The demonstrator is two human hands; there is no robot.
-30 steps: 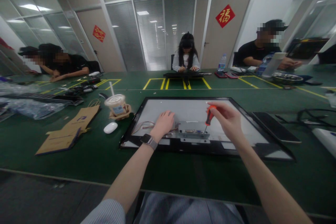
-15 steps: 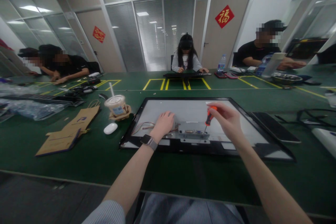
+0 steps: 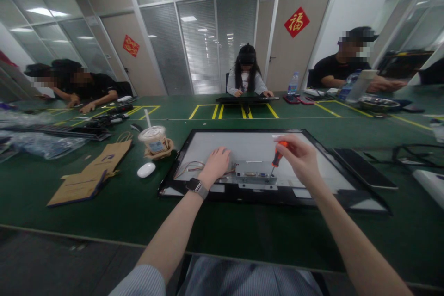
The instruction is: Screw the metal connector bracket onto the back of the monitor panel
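Observation:
A black-framed display panel (image 3: 249,145) lies flat on the green table, its pale back facing up. A metal bracket box (image 3: 255,169) with connector ports sits near its front edge. My right hand (image 3: 300,155) is closed on a red and black screwdriver (image 3: 276,157), whose shaft slants down to the right end of the bracket. My left hand (image 3: 218,164) lies on the panel just left of the bracket, palm down with fingers extended, beside some thin wires (image 3: 191,166). A watch is on the left wrist.
A drink cup (image 3: 153,138), a white mouse (image 3: 146,170) and a paper bag (image 3: 81,185) are on the left. To the right lies a black phone-like slab (image 3: 364,168) near cables. Several people sit across the table (image 3: 222,222).
The screwdriver's handle has shifted very slightly right and down with my right hand. My left hand looks the same. At the far left, a person's hand has moved a little.

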